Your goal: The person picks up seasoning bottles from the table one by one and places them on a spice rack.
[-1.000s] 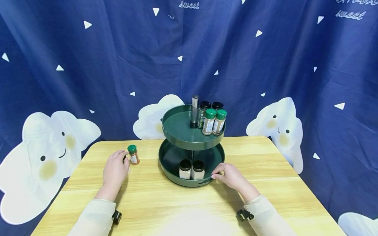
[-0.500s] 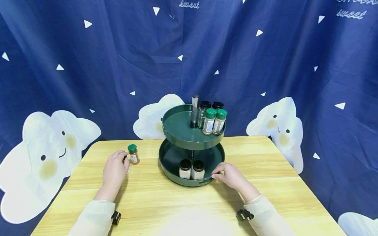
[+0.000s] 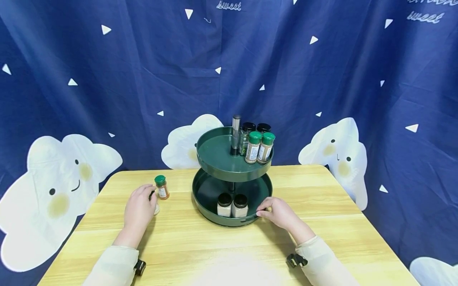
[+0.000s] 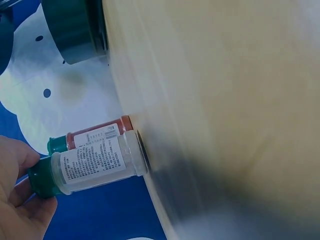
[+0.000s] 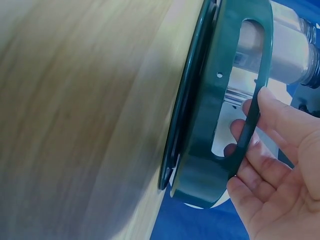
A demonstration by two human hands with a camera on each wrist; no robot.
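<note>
My left hand (image 3: 138, 206) holds a spice jar (image 4: 92, 165) by its green cap, at the table's left side. The jar has clear walls, pale contents and a printed label; in the head view the hand hides most of it. Right behind it stands another green-capped jar (image 3: 162, 188) with red-orange contents. My right hand (image 3: 277, 213) grips the rim of the lower tray of a dark green two-tier rack (image 3: 211, 216). In the right wrist view its fingers reach through the slot in the tray's wall (image 5: 207, 172), with the thumb on the rim.
Two square black-lidded jars (image 3: 224, 205) stand at the lower tray's front. On the upper tray (image 3: 214, 149), two green-capped shakers (image 3: 253, 149) and two black-lidded jars (image 3: 247, 137) crowd the right side, beside the central post (image 3: 236, 135). A blue curtain (image 3: 143, 79) hangs behind the wooden table (image 3: 193, 254).
My left hand has shifted very slightly toward me, and a little more of the pale jar's base shows beside it. The right hand and the rack have stayed in place.
</note>
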